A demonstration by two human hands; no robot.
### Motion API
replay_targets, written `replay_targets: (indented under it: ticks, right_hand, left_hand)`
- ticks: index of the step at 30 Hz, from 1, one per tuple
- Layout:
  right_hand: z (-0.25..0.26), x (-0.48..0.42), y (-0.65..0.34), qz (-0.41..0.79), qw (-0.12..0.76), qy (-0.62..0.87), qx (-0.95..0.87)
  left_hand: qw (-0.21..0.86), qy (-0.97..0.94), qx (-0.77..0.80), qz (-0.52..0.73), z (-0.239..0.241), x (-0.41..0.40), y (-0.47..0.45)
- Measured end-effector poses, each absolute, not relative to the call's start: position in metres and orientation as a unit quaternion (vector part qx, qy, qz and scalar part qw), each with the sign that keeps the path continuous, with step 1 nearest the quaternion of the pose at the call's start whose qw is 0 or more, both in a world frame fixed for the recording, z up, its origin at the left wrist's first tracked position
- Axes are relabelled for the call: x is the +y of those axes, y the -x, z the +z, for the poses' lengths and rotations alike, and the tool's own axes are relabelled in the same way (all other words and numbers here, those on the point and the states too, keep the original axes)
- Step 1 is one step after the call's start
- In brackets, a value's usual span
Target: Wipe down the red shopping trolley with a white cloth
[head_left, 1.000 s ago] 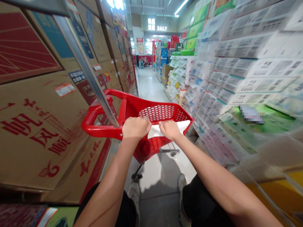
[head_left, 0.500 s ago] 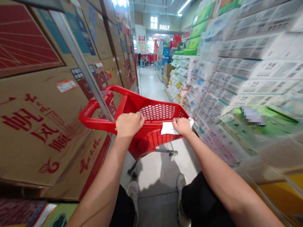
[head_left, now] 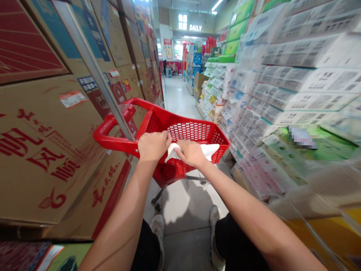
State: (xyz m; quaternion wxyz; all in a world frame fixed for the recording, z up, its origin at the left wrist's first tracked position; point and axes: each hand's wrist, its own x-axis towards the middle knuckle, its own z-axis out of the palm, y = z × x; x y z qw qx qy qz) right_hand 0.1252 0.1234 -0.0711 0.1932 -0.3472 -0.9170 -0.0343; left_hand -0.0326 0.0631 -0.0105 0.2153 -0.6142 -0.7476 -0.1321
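A red plastic shopping cart point(head_left: 194, 131) with a perforated basket stands sideways before me, its handle loop pointing left. My left hand point(head_left: 153, 146) is closed on the near rim of the basket, close to the handle end. Against the same rim, just right of it, my right hand point(head_left: 191, 153) presses a white cloth or tissue point(head_left: 208, 150). One end of the white piece sticks out between the two hands, and the rest trails to the right over the rim. The right hand's fingers curl over the far side and are partly hidden.
Stacked cardboard cartons point(head_left: 42, 150) rise on the left, with a metal post point(head_left: 96, 71) in front of them. Piled white tissue packs point(head_left: 304, 82) line the right. A tiled aisle point(head_left: 180, 92) runs ahead to a blue stool point(head_left: 168, 72).
My right hand has slid left along the basket rim with the white piece, from the right corner to close beside my left hand. The left hand keeps its hold.
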Motion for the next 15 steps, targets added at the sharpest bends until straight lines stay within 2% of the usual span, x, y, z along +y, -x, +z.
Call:
replay_targets:
  ticks: [4,7,11,15]
  right_hand:
    - [-0.073,0.157,-0.174,-0.034,0.143,0.485,-0.862]
    - [-0.079,0.173,-0.198,-0.048,0.147,0.53,-0.834]
    - [-0.085,0.165,-0.189,-0.051,0.188,0.491,-0.849]
    - [-0.087,0.132,-0.146,-0.04,0.28,0.398,-0.873]
  left_hand:
    - [0.212,0.614,-0.749,-0.131,-0.008,0.063,0.034]
    - [0.221,0.607,-0.752,-0.135,-0.01,0.067,0.032]
    - [0.229,0.604,-0.751,-0.14,-0.014,0.073,0.026]
    - [0.23,0.62,-0.737,-0.14,-0.015,0.077,0.018]
